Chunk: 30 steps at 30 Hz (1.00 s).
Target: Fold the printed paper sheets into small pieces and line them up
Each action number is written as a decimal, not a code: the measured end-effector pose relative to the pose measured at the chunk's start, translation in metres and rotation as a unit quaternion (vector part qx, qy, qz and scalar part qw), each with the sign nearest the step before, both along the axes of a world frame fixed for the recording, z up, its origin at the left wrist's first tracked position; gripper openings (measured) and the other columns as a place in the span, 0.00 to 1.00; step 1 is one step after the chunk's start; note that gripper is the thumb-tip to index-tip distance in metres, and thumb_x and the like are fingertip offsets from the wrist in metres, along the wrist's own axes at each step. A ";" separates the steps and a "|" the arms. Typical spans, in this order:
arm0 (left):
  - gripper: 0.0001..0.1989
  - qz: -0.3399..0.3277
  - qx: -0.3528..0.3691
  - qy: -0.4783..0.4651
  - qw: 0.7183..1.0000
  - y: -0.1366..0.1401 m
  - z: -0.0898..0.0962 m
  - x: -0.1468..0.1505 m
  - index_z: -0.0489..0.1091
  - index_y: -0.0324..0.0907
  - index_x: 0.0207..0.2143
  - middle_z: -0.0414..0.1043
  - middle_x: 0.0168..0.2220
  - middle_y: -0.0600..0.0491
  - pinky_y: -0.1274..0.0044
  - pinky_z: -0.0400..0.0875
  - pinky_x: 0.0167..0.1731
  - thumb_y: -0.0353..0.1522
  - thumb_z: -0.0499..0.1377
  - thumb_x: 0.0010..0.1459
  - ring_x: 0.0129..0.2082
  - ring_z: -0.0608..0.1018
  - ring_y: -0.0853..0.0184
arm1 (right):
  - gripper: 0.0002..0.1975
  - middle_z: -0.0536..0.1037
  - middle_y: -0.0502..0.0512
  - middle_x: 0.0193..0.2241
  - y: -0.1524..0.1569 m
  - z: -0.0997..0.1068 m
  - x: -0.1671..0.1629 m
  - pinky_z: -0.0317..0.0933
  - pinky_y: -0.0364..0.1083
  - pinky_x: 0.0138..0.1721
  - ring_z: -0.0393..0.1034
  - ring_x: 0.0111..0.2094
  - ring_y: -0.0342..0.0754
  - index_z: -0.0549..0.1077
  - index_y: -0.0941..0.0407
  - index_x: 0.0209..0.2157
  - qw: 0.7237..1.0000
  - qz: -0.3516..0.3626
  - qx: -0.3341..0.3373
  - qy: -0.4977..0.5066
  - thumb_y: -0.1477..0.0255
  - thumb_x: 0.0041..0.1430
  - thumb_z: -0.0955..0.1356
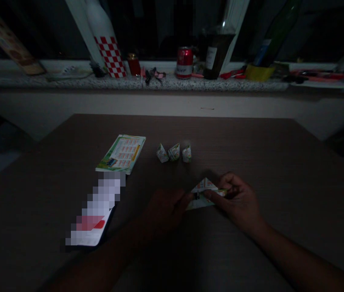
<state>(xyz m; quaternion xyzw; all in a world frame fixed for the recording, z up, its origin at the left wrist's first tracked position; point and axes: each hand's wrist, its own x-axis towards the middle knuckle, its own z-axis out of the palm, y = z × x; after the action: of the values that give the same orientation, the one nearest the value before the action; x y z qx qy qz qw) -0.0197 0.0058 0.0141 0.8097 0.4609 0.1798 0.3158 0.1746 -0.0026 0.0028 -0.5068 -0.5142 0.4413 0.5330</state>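
Just right of the table's middle, a sheet of printed paper [204, 200] is partly folded, with a triangular point at its far side. My left hand [167, 207] has its fingers closed on the paper's left edge. My right hand [238, 198] pinches the right side, its thumb lying on top of the fold. Beyond the hands stand three small folded paper pieces [174, 152] in a row, made from similar green and white print. A stack of printed sheets [126, 153] lies to the left, its top one showing rows of red figures.
Below the stack lies a lit phone [94, 233], its screen mostly blurred out, close to my left forearm. Along the granite windowsill [165, 84] stand a red-and-white checkered bottle [110, 54], a red can [184, 63], a dark bottle [214, 56] and a green bottle [278, 32].
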 end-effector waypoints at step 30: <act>0.16 0.057 -0.215 -0.183 0.958 0.002 -0.005 0.004 0.75 0.41 0.42 0.77 0.34 0.54 0.80 0.65 0.31 0.41 0.57 0.59 0.33 0.75 0.66 | 0.11 0.76 0.45 0.22 -0.001 -0.018 0.006 0.65 0.37 0.24 0.70 0.23 0.39 0.70 0.54 0.32 0.996 0.066 0.060 -0.020 0.73 0.49 0.74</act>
<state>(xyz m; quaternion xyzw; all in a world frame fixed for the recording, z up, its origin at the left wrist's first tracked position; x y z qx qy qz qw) -0.0159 0.0079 0.0091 0.6480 0.4688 0.2390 0.5505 0.1804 -0.0040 -0.0151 -0.4478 -0.5827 0.4336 0.5214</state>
